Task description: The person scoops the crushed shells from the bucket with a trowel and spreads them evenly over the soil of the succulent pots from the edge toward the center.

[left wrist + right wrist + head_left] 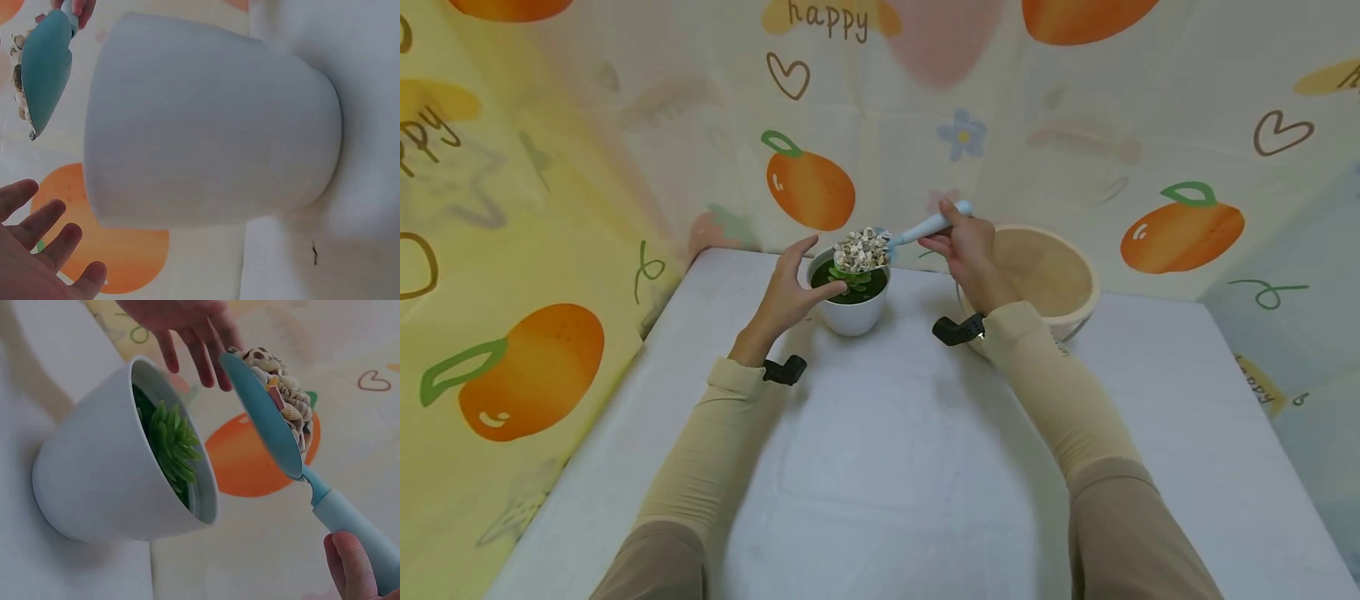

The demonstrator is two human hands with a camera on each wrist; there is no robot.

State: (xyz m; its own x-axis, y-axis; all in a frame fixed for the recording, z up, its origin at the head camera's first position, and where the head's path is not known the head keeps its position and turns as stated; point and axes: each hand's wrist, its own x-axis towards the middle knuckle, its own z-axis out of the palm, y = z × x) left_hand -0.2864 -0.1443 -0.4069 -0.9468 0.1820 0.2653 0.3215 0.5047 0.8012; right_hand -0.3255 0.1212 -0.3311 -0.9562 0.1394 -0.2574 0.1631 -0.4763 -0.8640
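My right hand (972,254) grips the pale blue handle of a small garden trowel (265,419). Small seashells (290,394) are heaped on its blade, which is held above a white flowerpot (206,125). Inside the pot a green succulent (169,440) shows, partly covered by the trowel in the head view. My left hand (790,292) is beside the pot's left rim, fingers spread and thumb reaching toward the pot. In the left wrist view those fingers stand apart from the pot, holding nothing.
A large cream bowl (1056,312) stands to the right, partly behind my right hand and forearm. A white cloth covers the table (880,467). Behind it hangs a backdrop (910,150) printed with oranges. A tiny dark scrap (314,252) lies near the pot.
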